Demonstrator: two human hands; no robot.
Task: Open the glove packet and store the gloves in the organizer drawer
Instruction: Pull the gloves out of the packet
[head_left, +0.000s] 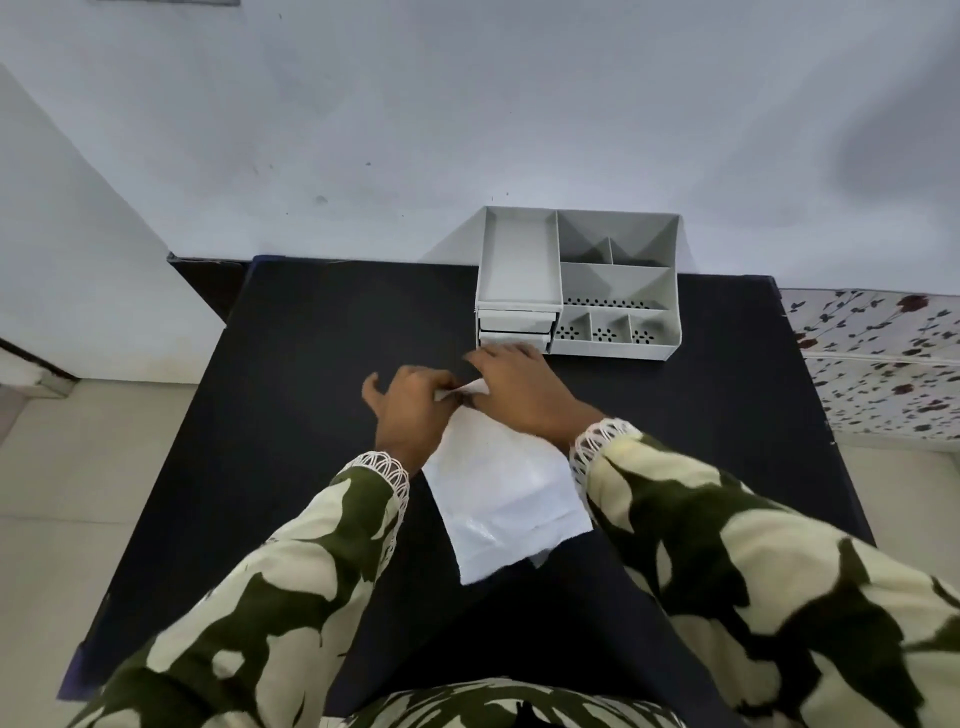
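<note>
The flat white rectangular glove packet (506, 499) lies on the black table (311, 364), near the middle, its long side running from the near edge toward the far right and slightly tilted. Both hands meet at its far end. The left hand (410, 410) has its fingers curled in a closed grip on a small white corner of the packet, thumb spread out to the left. The right hand (519, 389) lies over the same far end, fingers stretched toward the left and pinching the white flap between them; the exact finger contact is blurred. Both forearms wear sleeves in a green and cream pattern with white lace cuffs (597, 441).

Just beyond the hands, on the far right part of the table, stands a grey plastic desk organizer (576, 283) with open compartments on top and two small drawers (514, 327) stacked at its left front, both pushed in. The right hand's fingertips are just beside the lower drawer. A pale wall rises behind the table, and a floral cloth (872, 358) shows at the right edge
</note>
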